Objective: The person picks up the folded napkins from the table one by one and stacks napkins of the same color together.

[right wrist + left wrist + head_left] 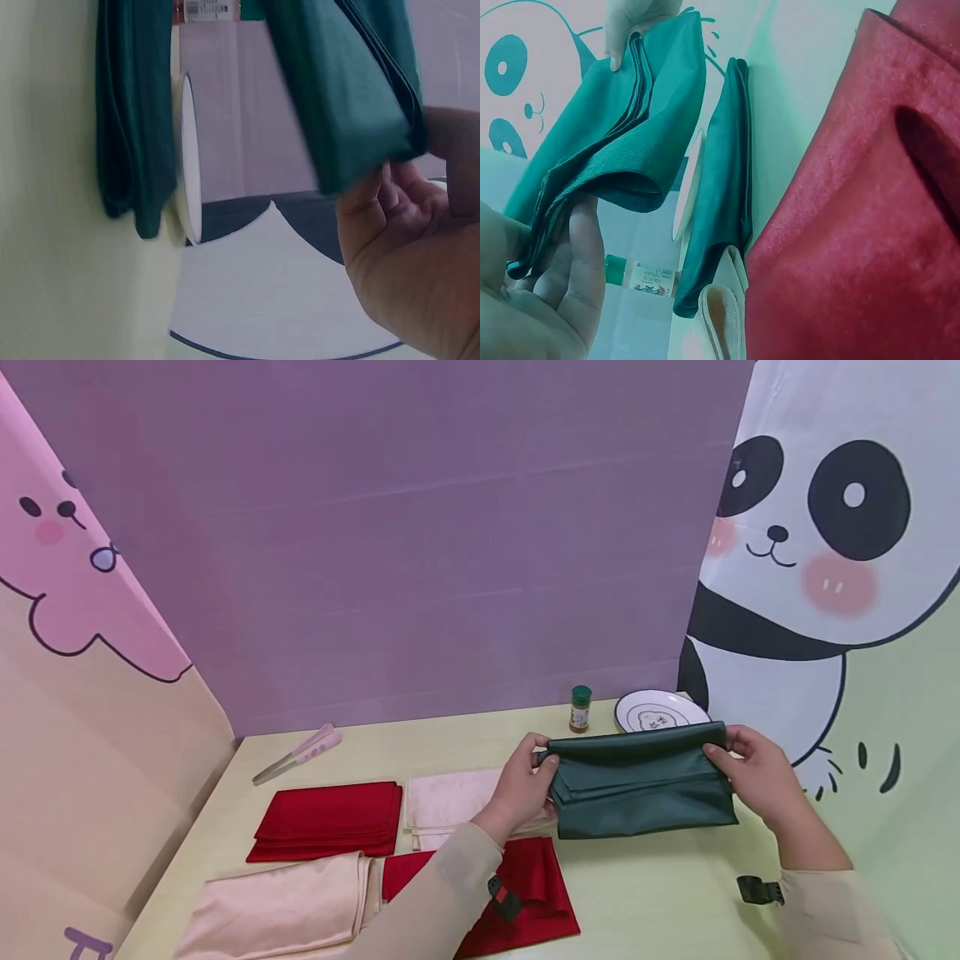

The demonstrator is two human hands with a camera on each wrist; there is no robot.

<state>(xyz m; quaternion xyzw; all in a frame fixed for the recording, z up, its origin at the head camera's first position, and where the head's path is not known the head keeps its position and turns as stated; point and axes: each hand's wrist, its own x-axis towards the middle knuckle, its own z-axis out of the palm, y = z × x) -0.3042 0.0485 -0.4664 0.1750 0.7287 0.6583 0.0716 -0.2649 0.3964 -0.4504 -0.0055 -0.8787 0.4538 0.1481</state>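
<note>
A folded dark green cloth [637, 745] is held up between both hands, each at one end. The left hand [521, 789] pinches its left end, thumb in front and fingers behind, as the left wrist view shows. At the opposite end, the right hand [757, 777] grips the edge between thumb and fingers. A second folded green cloth [721, 180] lies on the table below the held one, shown in both wrist views. Close to the left hand is a folded pale pink cloth [450, 802], and a red cloth [536, 893] lies partly hidden under the left forearm.
Another folded red cloth [326, 818] and a larger pale pink cloth [285, 902] lie on the left. Behind them is a metal tool with purple handles [300, 752]. A green-capped jar [580, 710] and a white plate [637, 706] stand at the back, near the wall.
</note>
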